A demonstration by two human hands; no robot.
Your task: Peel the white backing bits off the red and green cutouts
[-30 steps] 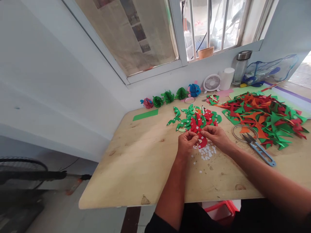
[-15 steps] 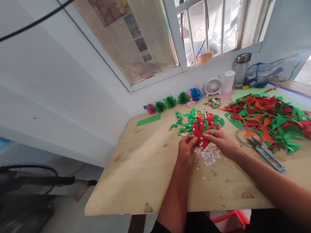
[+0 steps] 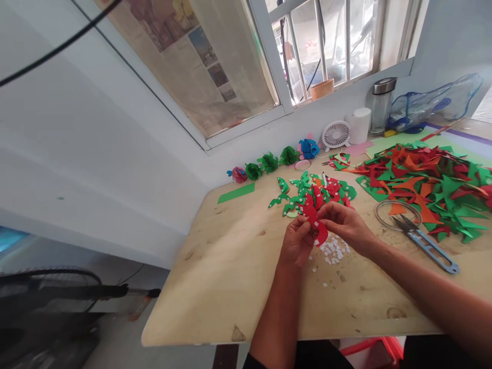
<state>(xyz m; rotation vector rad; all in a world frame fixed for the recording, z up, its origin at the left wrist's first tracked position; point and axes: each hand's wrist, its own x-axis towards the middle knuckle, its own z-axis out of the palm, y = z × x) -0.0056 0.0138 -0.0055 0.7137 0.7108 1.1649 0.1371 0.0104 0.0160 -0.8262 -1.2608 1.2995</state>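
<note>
A red paper piece (image 3: 321, 234) with small white squares on it is pinched between the fingertips of my left hand (image 3: 298, 239). My right hand (image 3: 342, 224) is at the piece's right edge, its thumb and forefinger pressed together; whatever lies between them is too small to make out. Small white squares (image 3: 334, 251) are scattered on the table just below the hands. Beyond my fingers is a heap of green and red cut paper shapes (image 3: 302, 200), many dotted with white squares.
Blue-handled snips (image 3: 432, 250) and a clear tape roll (image 3: 380, 218) lie right, before a big pile of paper scraps (image 3: 423, 179). Along the wall stand paper ornaments (image 3: 269, 162), a small fan (image 3: 336, 135) and a glass bottle (image 3: 382, 107). A green strip (image 3: 236, 192) lies left.
The red piece has turned and dropped slightly in my left hand. My right fingertips have moved a little left along its edge. The camera view has shifted slightly.
</note>
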